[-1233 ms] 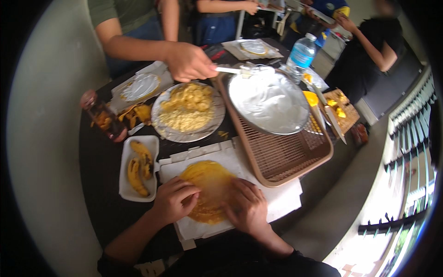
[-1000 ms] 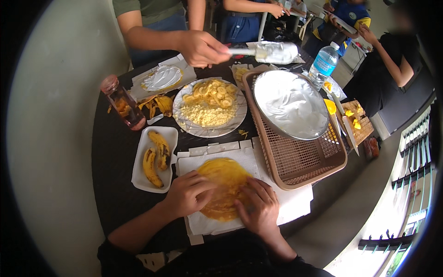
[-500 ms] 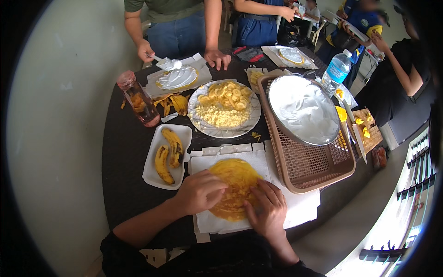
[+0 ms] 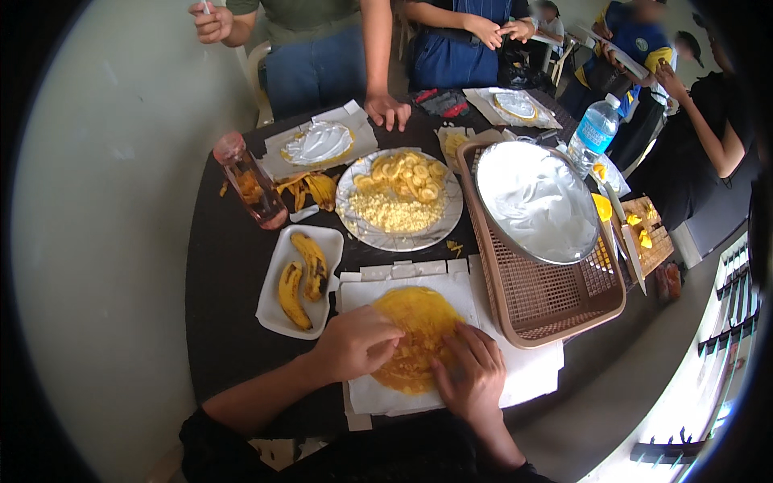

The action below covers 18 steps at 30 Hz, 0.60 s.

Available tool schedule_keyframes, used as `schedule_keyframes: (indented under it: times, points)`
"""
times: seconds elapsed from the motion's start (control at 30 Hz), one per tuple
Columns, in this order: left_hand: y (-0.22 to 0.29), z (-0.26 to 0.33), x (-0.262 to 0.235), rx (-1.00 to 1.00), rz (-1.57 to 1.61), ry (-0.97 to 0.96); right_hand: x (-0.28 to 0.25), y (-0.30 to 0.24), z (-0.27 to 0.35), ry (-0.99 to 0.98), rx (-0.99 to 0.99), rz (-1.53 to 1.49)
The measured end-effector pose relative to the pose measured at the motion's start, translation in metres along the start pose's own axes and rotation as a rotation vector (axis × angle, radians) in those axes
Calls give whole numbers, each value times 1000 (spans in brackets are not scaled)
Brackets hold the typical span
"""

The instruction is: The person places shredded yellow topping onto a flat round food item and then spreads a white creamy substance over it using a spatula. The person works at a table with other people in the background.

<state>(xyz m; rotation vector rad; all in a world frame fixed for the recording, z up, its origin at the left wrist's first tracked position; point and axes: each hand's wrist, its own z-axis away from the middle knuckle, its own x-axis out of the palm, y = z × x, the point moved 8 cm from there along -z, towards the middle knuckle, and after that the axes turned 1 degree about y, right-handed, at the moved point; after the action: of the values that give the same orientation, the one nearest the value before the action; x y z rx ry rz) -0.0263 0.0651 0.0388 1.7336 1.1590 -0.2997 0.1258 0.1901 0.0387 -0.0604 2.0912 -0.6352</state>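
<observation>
A round yellow-brown crepe (image 4: 419,322) lies flat on white paper (image 4: 366,294) in front of me. Over its left edge is my left hand (image 4: 354,344), its fingers curled in and thumb pressed close; whatever they may pinch is hidden. My right hand (image 4: 475,374) rests on the crepe's right edge with fingers stretched out and somewhat apart. Left of the paper, a white foam tray (image 4: 274,310) holds two spotted bananas (image 4: 310,262). Beyond the paper, a patterned plate (image 4: 366,233) carries banana slices (image 4: 407,173) and small chopped pale-yellow pieces (image 4: 394,213).
A metal bowl of white cream (image 4: 535,205) sits tilted on a brown plastic basket (image 4: 555,310) at the right. Behind it stand a water bottle (image 4: 594,133) and a cutting board (image 4: 652,241) with a knife (image 4: 632,249). A pink-tinted bottle (image 4: 250,185) and banana peels (image 4: 310,189) are at left.
Across the table, a person has raised the spoon from the cream-covered crepe up to the left. My hands stay at the crepe with little movement; the view has shifted slightly.
</observation>
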Motion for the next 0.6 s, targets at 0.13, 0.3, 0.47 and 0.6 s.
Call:
schedule_keyframes:
  times: [0.13, 0.3, 0.47, 0.6]
  points:
    - [-2, 1, 4, -10, -3, -16, -1, 2, 3, 8, 16, -7]
    - [1, 5, 1, -12, -35, -4, 1, 1, 5, 34, -5, -28]
    - [-2, 4, 4, -16, -57, -30, -1, 3, 4, 28, 3, -50]
    - [-2, 4, 5, -9, -55, -29, -1, 3, 4, 23, 12, -41]
